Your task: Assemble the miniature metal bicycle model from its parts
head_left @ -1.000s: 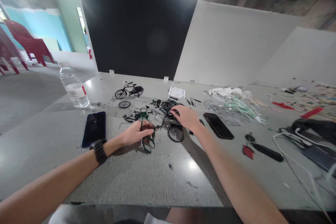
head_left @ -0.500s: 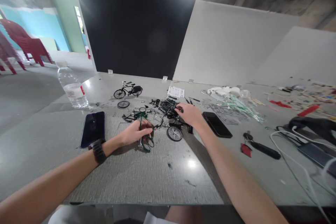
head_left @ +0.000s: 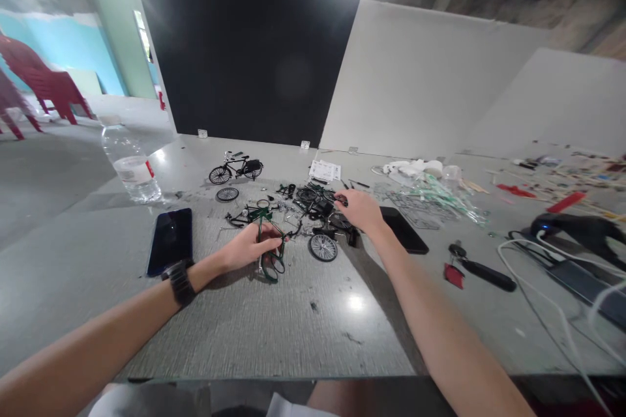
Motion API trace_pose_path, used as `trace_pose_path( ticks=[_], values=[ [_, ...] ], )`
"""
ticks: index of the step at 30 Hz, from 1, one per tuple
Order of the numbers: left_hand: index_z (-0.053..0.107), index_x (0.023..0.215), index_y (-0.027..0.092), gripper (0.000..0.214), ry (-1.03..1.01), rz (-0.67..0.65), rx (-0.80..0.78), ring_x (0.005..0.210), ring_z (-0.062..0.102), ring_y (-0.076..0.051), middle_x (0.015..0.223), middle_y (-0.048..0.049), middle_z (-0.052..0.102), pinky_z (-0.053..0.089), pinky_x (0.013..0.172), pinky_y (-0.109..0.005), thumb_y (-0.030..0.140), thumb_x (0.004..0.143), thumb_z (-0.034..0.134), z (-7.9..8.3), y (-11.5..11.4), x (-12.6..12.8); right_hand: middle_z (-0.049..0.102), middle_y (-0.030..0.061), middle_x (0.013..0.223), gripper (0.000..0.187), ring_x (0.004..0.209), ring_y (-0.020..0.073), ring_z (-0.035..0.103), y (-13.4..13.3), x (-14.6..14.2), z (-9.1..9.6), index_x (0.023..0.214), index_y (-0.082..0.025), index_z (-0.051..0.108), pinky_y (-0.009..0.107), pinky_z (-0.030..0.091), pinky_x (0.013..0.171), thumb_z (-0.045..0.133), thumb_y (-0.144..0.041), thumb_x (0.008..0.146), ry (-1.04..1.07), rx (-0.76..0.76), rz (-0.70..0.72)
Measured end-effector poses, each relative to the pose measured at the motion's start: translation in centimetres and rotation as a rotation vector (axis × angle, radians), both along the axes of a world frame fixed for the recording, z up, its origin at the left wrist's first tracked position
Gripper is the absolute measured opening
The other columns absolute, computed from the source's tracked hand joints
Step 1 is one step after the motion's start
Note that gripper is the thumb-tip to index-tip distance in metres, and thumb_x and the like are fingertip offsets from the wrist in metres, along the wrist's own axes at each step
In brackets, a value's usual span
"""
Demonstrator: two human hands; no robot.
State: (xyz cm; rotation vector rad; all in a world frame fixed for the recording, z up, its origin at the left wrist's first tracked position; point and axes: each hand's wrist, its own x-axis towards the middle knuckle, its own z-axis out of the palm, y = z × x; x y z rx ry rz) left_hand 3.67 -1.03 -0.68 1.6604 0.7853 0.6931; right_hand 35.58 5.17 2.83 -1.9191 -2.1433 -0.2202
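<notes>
Right hand (head_left: 358,211) shifted — frame (head_left: 270,249) points forward.

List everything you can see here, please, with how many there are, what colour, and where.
Green model bicycle frame: 1, green, in the left hand.
Black model parts: many, black, under the right hand.
Finished model bicycle: 1, black, further along the table.
Spoked wheel: 1, black, near the finished bicycle.
Smartphones: 2, dark, either side of the hands.
Water bottle: 1, clear, table's left.
Instruction sheet: 1, white, behind the parts.
Plastic chairs: several, red, far left.
Table: 1, grey, beneath everything.
Wristwatch: 1, black, left wrist.
Left hand: 1, gripping the frame.
Right hand: 1, over the parts.
</notes>
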Motion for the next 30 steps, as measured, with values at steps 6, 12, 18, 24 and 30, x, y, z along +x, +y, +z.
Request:
trace_pose_path(
  ticks=[6,12,18,24,30],
  values=[
    [0.063,0.093,0.011,0.04,0.0,-0.004,-0.008,0.067,0.061,-0.014,0.082,-0.0072,0.066,0.053,0.062,-0.028,0.051,0.088,0.062,0.2,-0.1,0.0,0.069,0.0091,0.122,0.027,0.106,0.0271,0.065,0.2,0.1,-0.4,0.119,-0.023,0.069,0.037,0.051,0.083,0.061,-0.027,0.094,-0.017,-0.029,0.092],
    [0.064,0.094,0.011,0.038,0.021,-0.009,0.032,0.069,0.061,-0.013,0.084,-0.0083,0.068,0.051,0.065,-0.028,0.048,0.09,0.06,0.3,-0.1,0.0,0.065,0.0104,0.126,0.032,0.109,0.027,0.064,0.5,0.1,-1.0,0.127,-0.024,0.068,0.035,0.052,0.085,0.06,-0.03,0.096,-0.06,-0.089,0.135],
    [0.064,0.094,0.011,0.039,0.037,0.006,0.048,0.07,0.061,-0.015,0.085,-0.0084,0.068,0.051,0.066,-0.029,0.049,0.09,0.059,0.3,-0.1,0.0,0.063,0.0109,0.129,0.036,0.105,0.0269,0.067,0.0,-0.9,-0.9,0.128,-0.024,0.068,0.034,0.053,0.079,0.058,-0.039,0.097,-0.029,-0.094,0.15],
    [0.063,0.093,0.011,0.038,0.031,0.002,0.03,0.068,0.061,-0.014,0.084,-0.0081,0.067,0.051,0.065,-0.028,0.049,0.09,0.06,0.3,-0.1,0.1,0.066,0.0098,0.124,0.034,0.103,0.0253,0.067,-0.2,-1.9,-0.8,0.125,-0.024,0.07,0.035,0.054,0.082,0.048,-0.034,0.102,0.016,-0.081,0.204],
    [0.064,0.093,0.012,0.035,0.037,0.001,0.04,0.069,0.062,-0.014,0.084,-0.0074,0.067,0.052,0.064,-0.027,0.047,0.09,0.06,0.6,-0.2,0.1,0.07,0.0061,0.123,0.033,0.107,0.0236,0.067,-0.1,-2.5,-1.0,0.125,-0.027,0.069,0.035,0.053,0.089,0.046,-0.029,0.102,0.042,-0.116,0.294]
  ],
)
